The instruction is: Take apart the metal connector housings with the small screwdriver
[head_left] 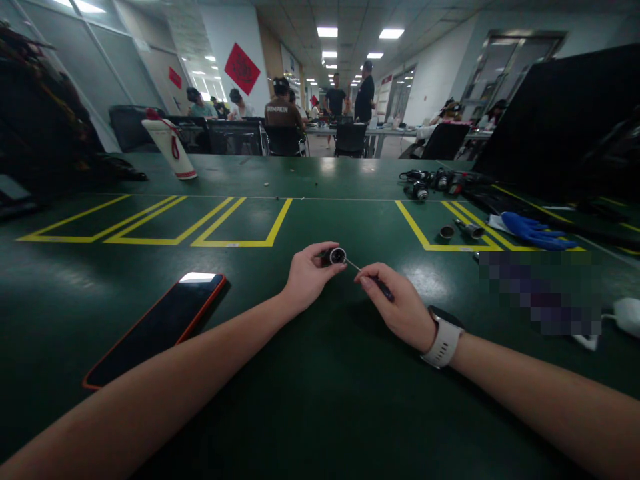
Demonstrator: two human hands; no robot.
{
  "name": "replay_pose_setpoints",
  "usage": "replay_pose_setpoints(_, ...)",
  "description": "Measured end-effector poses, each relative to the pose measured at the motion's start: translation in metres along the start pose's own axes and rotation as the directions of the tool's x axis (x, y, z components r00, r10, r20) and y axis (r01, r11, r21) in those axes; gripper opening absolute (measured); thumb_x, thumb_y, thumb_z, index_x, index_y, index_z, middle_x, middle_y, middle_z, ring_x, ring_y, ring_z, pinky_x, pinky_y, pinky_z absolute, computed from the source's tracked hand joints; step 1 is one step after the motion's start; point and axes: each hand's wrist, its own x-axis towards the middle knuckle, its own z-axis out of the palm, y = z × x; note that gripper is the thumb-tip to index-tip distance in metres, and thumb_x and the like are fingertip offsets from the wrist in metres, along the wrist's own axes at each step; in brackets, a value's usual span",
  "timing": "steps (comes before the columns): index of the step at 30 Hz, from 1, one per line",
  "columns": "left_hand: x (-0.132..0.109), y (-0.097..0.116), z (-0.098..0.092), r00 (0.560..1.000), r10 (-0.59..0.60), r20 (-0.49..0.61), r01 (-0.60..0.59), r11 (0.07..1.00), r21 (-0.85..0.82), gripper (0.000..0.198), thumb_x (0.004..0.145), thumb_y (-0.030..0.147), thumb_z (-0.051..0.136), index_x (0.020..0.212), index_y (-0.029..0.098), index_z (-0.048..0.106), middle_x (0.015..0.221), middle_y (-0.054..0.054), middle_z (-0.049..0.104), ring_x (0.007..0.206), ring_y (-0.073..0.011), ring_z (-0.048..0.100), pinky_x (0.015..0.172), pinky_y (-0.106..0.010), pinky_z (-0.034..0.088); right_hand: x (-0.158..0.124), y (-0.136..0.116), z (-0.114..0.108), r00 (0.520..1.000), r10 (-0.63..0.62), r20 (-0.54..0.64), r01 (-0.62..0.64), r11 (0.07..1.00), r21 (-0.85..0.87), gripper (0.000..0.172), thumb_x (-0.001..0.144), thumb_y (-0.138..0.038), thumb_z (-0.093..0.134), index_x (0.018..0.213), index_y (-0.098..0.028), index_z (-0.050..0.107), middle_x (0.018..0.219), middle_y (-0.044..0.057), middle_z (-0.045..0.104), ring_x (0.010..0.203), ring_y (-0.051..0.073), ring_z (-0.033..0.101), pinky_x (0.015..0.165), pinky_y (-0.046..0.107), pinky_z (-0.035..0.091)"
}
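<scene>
Over the middle of the green table (320,373), my left hand (311,275) grips a small round connector (338,255) with a silvery rim and dark inside, its open end facing me. My right hand (395,300) is closed round the dark handle of a thin screwdriver (383,288). The metal shaft points left and its tip meets the connector's right edge; whether it is inside or only touching, I cannot tell. Farther right on the table lie a loose metal ring-shaped shell (447,232) and a metal cylindrical connector part (470,229).
A phone in an orange case (160,327) lies beside my left forearm. At the right are a blue glove (535,230), black connectors with cables (423,183) and a white mouse (627,315). A white tumbler (173,147) stands back left. Yellow tape (233,244) outlines areas; people sit beyond.
</scene>
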Motion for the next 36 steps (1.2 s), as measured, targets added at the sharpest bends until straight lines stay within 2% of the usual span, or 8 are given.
replay_pose_setpoints(7,0.002,-0.002,-0.001,0.999,-0.033,-0.013,0.031,0.991,-0.131,0.045,0.057,0.015,0.077,0.1,0.011,0.064,0.087,-0.006,0.07,0.075,-0.0166,0.065,0.075,-0.036,0.055,-0.001,-0.002,-0.001,0.998,-0.033,0.046,0.031,0.998,0.06,0.013,0.09,-0.022,0.045,0.092,-0.019,0.057,0.086,0.003,0.061,0.077,0.015,0.056,0.069,0.028,0.044)
replay_pose_setpoints(17,0.003,-0.003,-0.002,1.0,-0.026,-0.003,0.026,0.996,-0.081,0.041,0.059,0.012,0.075,0.099,0.012,0.065,0.093,-0.006,0.07,0.083,-0.0165,0.065,0.084,-0.037,0.052,-0.003,-0.003,-0.003,0.999,-0.023,-0.039,0.027,0.995,0.098,0.012,0.091,-0.022,0.044,0.09,-0.019,0.056,0.083,0.003,0.059,0.073,0.014,0.056,0.066,0.028,0.046)
replay_pose_setpoints(24,0.001,-0.001,0.0,0.995,-0.066,0.079,0.067,0.998,-0.013,0.048,0.059,0.016,0.077,0.104,0.013,0.063,0.088,-0.006,0.069,0.077,-0.017,0.065,0.078,-0.038,0.052,0.0,-0.002,-0.003,0.989,-0.1,-0.108,0.095,0.994,-0.046,0.013,0.086,-0.015,0.05,0.094,-0.02,0.058,0.09,0.006,0.054,0.082,0.018,0.054,0.074,0.034,0.047)
replay_pose_setpoints(30,-0.013,0.008,0.007,0.978,-0.079,0.195,0.097,0.992,-0.082,0.054,0.057,0.011,0.077,0.107,0.014,0.06,0.099,-0.008,0.068,0.088,-0.0183,0.065,0.087,-0.04,0.05,0.002,0.006,0.005,0.998,-0.053,-0.045,0.047,0.991,-0.127,0.05,0.069,-0.012,0.067,0.116,-0.018,0.051,0.109,0.01,0.05,0.096,0.023,0.053,0.081,0.041,0.05)
replay_pose_setpoints(36,-0.021,0.009,0.014,0.938,-0.104,0.332,0.145,0.984,-0.103,0.062,0.055,0.004,0.076,0.112,0.014,0.056,0.103,-0.009,0.066,0.084,-0.0187,0.066,0.081,-0.039,0.052,0.003,0.006,0.006,0.996,-0.085,0.026,0.088,0.985,-0.15,0.043,0.068,-0.007,0.062,0.108,-0.019,0.054,0.109,0.009,0.052,0.097,0.023,0.055,0.085,0.042,0.049)
